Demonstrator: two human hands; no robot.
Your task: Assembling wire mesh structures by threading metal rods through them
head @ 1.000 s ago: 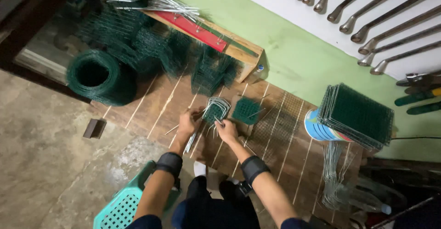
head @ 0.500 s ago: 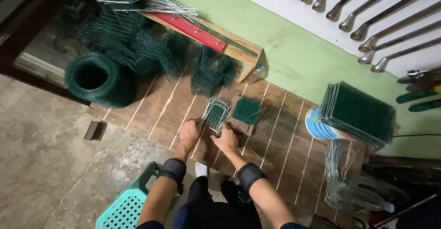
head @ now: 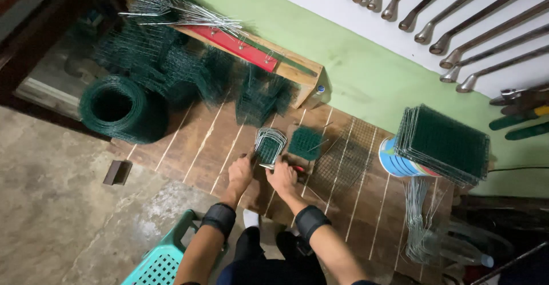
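Both hands close on the near end of a small bundle of bent wire with green mesh (head: 269, 146), just left of the centre of the frame: the left hand (head: 239, 173) pinches its lower left corner and the right hand (head: 281, 177) its lower right corner, and the two hands almost touch. The bundle lies flat on the brown wooden board (head: 194, 142), its long axis runs from the hands up toward the top of the frame, and the rounded wire ends point away from the person. Just to its right lies a small green mesh square (head: 306, 142), then a bare wire grid (head: 343, 159). Further right stands a stack of green mesh panels (head: 443, 145) (on a round blue thing). At the left a roll of green mesh (head: 117, 109) rests, well apart.
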